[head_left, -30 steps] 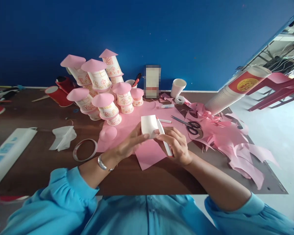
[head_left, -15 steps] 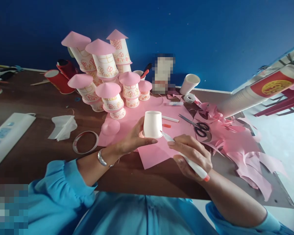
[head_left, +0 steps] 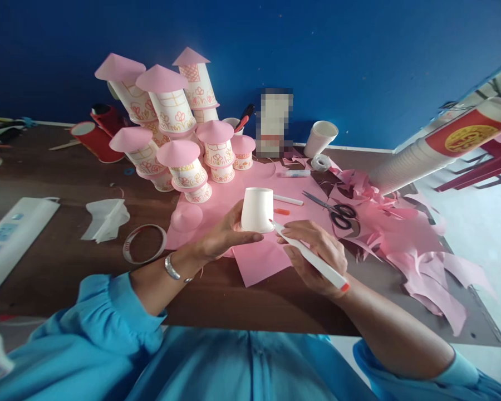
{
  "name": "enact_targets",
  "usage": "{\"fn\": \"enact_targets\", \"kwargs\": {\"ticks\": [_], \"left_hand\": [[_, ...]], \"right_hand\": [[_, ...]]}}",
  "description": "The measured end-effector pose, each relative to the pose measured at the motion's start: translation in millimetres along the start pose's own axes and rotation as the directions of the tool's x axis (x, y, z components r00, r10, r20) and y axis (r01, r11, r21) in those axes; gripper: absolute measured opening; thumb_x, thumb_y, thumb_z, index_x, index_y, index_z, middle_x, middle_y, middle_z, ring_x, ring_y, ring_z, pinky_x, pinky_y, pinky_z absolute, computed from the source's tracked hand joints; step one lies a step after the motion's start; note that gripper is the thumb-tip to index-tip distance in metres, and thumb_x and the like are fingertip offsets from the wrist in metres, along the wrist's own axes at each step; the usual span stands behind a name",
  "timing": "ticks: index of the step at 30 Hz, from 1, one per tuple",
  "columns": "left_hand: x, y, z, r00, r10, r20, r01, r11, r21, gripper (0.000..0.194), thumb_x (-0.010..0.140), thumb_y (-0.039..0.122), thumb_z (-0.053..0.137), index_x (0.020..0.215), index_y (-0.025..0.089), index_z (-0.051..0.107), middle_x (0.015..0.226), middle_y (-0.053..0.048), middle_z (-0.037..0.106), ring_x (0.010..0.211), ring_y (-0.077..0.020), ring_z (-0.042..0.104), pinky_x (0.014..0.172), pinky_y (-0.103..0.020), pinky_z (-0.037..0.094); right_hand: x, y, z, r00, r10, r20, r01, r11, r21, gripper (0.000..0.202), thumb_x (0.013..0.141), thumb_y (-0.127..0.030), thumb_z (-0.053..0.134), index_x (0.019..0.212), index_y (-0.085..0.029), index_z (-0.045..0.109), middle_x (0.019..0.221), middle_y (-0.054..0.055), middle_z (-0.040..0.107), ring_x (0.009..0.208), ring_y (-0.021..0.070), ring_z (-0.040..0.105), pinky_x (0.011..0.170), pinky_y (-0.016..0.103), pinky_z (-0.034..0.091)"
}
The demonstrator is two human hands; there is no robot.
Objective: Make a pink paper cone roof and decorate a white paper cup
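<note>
A plain white paper cup (head_left: 258, 209) is held upside down by my left hand (head_left: 225, 231), its fingers around the cup's left side and base and the thumb along the lower rim. My right hand (head_left: 317, 256) grips a white marker (head_left: 315, 260) with a red end; its tip meets the cup's lower right edge. No drawn line can be made out on the cup. Pink paper (head_left: 263, 262) lies beneath. An orange-red cap (head_left: 281, 211) and a white pen (head_left: 289, 200) rest just behind the cup.
Decorated cup towers (head_left: 179, 167) with pink cone roofs stand at the back left. Scissors (head_left: 332, 209), pink scraps (head_left: 413, 234) and a long cup stack (head_left: 434, 147) are on the right. A tape roll (head_left: 145, 245) and white power strip (head_left: 14, 239) lie on the left.
My right hand and the marker have shifted slightly left and tilted, keeping the tip near the cup's lower edge. The whole view has moved a little.
</note>
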State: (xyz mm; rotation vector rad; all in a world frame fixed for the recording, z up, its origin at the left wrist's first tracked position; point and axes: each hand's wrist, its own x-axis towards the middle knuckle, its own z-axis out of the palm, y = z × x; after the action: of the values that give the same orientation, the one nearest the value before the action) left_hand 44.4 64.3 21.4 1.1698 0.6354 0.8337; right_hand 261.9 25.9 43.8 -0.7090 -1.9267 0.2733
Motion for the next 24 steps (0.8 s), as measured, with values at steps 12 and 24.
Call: {"fn": "enact_targets", "kwargs": {"ticks": [12, 24], "left_hand": [[0.0, -8.8, -3.4, 1.000, -0.024, -0.009, 0.024, 0.999, -0.024, 0.076, 0.074, 0.031, 0.091, 0.142, 0.028, 0.057, 0.111, -0.004, 0.067, 0.104, -0.0240, 0.061, 0.086, -0.035, 0.050], [-2.0, -12.3, -6.4, 0.999, -0.036, -0.017, 0.036, 0.999, 0.030, 0.074, 0.076, 0.030, 0.090, 0.142, 0.028, 0.056, 0.127, -0.007, 0.066, 0.115, -0.0267, 0.061, 0.097, -0.042, 0.052]], "right_hand": [[0.7, 1.4, 2.5, 1.000, -0.006, 0.006, 0.006, 1.000, 0.022, 0.020, 0.090, -0.007, 0.066, 0.103, -0.021, 0.060, 0.077, 0.002, 0.073, 0.067, 0.0160, 0.074, 0.060, 0.025, 0.061], [-0.4, 3.8, 7.1, 0.998, -0.066, 0.007, 0.066, 0.997, -0.040, 0.017, 0.092, -0.009, 0.068, 0.102, -0.021, 0.061, 0.077, 0.002, 0.075, 0.067, 0.0157, 0.075, 0.063, 0.026, 0.063]]}}
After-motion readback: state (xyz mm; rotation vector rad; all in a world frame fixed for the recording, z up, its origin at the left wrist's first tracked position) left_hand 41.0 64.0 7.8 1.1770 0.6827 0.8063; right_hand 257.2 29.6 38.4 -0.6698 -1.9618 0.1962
